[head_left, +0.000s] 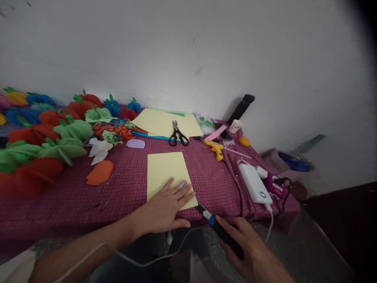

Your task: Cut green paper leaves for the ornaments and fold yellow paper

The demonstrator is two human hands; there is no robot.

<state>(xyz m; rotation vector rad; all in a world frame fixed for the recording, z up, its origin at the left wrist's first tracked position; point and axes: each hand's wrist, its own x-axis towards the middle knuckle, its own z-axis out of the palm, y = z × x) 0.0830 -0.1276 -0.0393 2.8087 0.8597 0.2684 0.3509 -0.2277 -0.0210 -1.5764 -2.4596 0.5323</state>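
Note:
A pale yellow sheet of paper (165,169) lies near the front of the table. My left hand (165,206) rests flat on its lower part, fingers spread. My right hand (247,245) grips a black utility knife (225,234) with a blue collar. The knife's tip is beside the sheet's lower right corner; whether it touches the paper I cannot tell. Beyond the sheet, black-handled scissors (178,135) lie on a stack of yellow sheets (161,122). A yellow glue gun (216,148) lies farther right, its black cord running toward the front edge.
Several coloured paper pumpkins (73,127) fill the left side of the checked tablecloth (129,177). Orange cutouts (100,172) lie nearer. On the right are a white power bank (255,182), a purple power strip (276,186) and a paper cup (235,125). A white cable crosses my lap.

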